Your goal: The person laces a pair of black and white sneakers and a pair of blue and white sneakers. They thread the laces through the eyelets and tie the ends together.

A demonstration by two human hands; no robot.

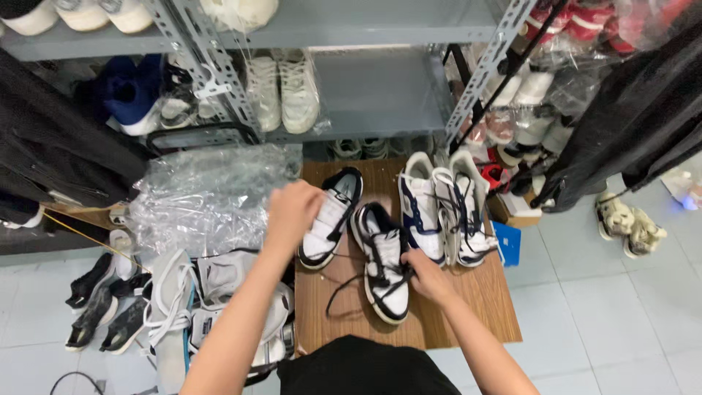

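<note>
On the wooden table [468, 307] lie two black-and-white shoes. Right hand [424, 274] pinches the laces of the near shoe [384, 263]. Left hand [292, 212] grips the other shoe [330, 219], tilted up. Beside them sit blue-and-white shoes [442, 208].

2 blk/wht sneakers on wood table: left sneaker [330, 217] lifted, tilted; right sneaker [383, 261] flat, laces loose.

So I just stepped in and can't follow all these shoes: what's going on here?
A person stands over a small wooden table. Their left hand grips a black-and-white sneaker by its side, lifted at a tilt. Their right hand pinches the black laces of its mate, which lies flat on the table. A white-and-navy pair sits beside them. Crumpled clear plastic lies to the left.
</note>
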